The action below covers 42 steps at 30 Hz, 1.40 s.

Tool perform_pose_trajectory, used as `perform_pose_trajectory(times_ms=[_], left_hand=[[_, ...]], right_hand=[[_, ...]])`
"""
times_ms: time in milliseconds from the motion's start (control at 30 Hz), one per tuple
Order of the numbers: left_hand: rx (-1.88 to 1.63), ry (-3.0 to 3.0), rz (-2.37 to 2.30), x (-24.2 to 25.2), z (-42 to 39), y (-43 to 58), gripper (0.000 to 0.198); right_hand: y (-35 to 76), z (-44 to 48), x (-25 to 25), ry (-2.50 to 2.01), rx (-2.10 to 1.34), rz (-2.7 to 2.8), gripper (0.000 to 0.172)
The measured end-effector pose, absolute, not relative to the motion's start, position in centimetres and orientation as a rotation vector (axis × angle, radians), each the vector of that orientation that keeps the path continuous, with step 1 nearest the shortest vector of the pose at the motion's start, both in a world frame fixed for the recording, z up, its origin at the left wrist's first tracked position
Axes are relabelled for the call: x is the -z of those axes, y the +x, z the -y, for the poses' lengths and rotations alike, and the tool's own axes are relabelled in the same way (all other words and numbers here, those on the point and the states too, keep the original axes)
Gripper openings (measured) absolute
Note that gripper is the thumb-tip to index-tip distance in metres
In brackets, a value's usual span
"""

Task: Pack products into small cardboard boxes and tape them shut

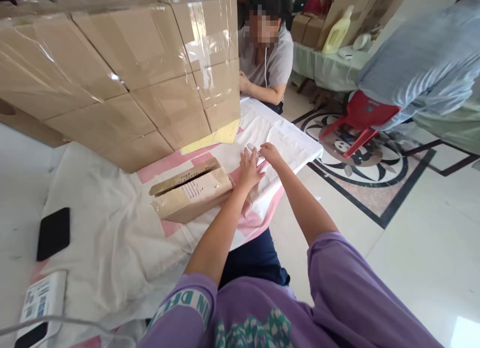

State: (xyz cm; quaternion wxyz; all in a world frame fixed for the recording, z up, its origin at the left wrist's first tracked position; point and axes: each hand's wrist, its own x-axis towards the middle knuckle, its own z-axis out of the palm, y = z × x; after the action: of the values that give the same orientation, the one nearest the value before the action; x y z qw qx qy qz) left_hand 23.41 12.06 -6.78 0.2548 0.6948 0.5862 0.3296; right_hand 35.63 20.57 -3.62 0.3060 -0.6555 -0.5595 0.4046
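1. Small clear-wrapped item (250, 148): lay on the white cloth (112, 228) at the table's far right, pinched between our hands, seemingly for steadying.
2. Left hand (249, 169): arm outstretched, palm down, fingers spread flat beside the item.
3. Right hand (270, 153): fingers curled, nipping the item's edge.
4. Slotted cardboard box (191, 193): lay left of our hands.

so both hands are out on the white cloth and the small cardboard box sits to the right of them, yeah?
Not quite: in the head view the box lies left of the left hand and right hand, not right. Both hands are out over the white cloth.
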Motion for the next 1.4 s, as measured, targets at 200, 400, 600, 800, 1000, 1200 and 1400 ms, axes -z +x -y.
perform_pose_trajectory(times_ms=[200,400,600,800,1000,1200,1400], left_hand=[[-1.082,1.702,-1.749,8.8,-15.8,23.6,0.108],[-1.206,1.714,-1.780,10.1,-16.4,23.4,0.109],[-1.216,1.779,-1.796,10.5,-16.5,23.4,0.105],[-1.211,1.799,-1.796,10.9,-16.7,23.3,0.103],[-1.182,1.784,-1.799,10.6,-16.6,23.3,0.103],[-1.193,1.846,-1.780,10.4,-16.6,23.1,0.099],[-1.248,1.770,-1.762,10.0,-16.4,23.1,0.101]], right_hand=[[35.1,-22.8,2.3,-1.900,-1.193,1.499,0.044],[35.5,-22.9,1.9,-1.884,-1.271,1.516,0.037],[37.2,-21.8,1.2,-1.771,-1.252,1.512,0.030],[38.0,-19.3,2.0,-1.598,-1.376,1.462,0.030],[38.8,-18.2,5.7,-1.570,-1.382,1.340,0.032],[38.8,-18.9,9.3,-1.363,-1.410,1.355,0.038],[38.1,-17.5,6.5,-1.558,-1.171,1.463,0.025]])
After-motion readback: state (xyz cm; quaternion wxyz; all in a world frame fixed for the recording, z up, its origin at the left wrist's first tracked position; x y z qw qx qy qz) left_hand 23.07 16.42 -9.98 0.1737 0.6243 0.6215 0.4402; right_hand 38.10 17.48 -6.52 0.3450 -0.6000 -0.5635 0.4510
